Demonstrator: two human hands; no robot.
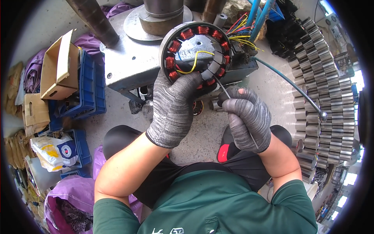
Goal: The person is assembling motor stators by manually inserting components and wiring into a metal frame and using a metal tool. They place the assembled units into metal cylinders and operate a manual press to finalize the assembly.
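My left hand (pixel 174 105), in a grey knit glove, grips the lower left rim of a motor stator (pixel 170 62), a metal ring lined with red copper coils. Tilted, the stator is held up in front of the press table. A yellow wire (pixel 196 62) loops across its opening. In its gloved fist, my right hand (pixel 248 117) holds a thin metal rod (pixel 223 88). The rod's far end meets the inner lower right edge of the stator, and its other end shows below the fist. A bare fingertip pokes out of the right glove.
Behind the stator stands a metal press table (pixel 124 58) with a round steel column (pixel 163 17). Stacked metal cylinders (pixel 327 113) line the right side, near a lever with a ball end (pixel 322 116). Blue crates (pixel 87 85), a cardboard box (pixel 60 68) and a purple sack (pixel 74 193) sit left.
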